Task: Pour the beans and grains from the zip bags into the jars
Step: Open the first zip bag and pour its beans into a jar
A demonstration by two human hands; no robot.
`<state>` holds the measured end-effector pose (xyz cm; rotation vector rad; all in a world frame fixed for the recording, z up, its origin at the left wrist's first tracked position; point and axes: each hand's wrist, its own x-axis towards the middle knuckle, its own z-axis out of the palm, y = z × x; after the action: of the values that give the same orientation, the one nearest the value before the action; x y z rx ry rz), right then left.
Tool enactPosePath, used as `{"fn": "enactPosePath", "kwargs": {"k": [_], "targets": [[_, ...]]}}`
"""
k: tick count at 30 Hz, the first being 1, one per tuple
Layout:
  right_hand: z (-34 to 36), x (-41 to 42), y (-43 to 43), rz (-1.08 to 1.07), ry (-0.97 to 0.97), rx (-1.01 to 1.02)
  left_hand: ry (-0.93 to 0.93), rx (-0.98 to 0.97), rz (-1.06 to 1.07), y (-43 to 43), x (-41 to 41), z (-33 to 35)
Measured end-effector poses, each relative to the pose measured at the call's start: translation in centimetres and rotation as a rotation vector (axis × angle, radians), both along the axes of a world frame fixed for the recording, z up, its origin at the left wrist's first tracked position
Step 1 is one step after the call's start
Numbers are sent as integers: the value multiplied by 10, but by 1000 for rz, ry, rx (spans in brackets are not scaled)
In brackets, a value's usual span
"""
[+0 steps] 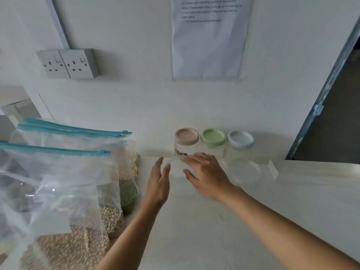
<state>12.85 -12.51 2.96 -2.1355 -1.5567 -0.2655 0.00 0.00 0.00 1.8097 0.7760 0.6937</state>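
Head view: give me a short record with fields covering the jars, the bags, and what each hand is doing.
jars by wall: pink-lidded jar, green-lidded jar, grey-lidded jar, all closed
clear jar: transparent, between the hands
zip bags: piled at left, filled
left hand: open, beside clear jar
right hand: grips clear jar

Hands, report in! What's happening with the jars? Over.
Left hand open, beside clear jar. Right hand grips it. Zip bags hold beans, left of hands. Three lidded jars behind, nothing blocking.
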Motion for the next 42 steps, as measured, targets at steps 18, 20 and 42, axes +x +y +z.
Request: {"fn": "enactPosePath", "kwargs": {"k": [18, 20, 42], "targets": [[-20, -17, -1, 130, 40, 136, -242, -241, -126, -17, -33, -24], [-23, -22, -13, 157, 89, 154, -236, -235, -194, -26, -46, -24], [-17, -64, -99, -85, 145, -170, -39, 7, -628, -107, -38, -47]]}}
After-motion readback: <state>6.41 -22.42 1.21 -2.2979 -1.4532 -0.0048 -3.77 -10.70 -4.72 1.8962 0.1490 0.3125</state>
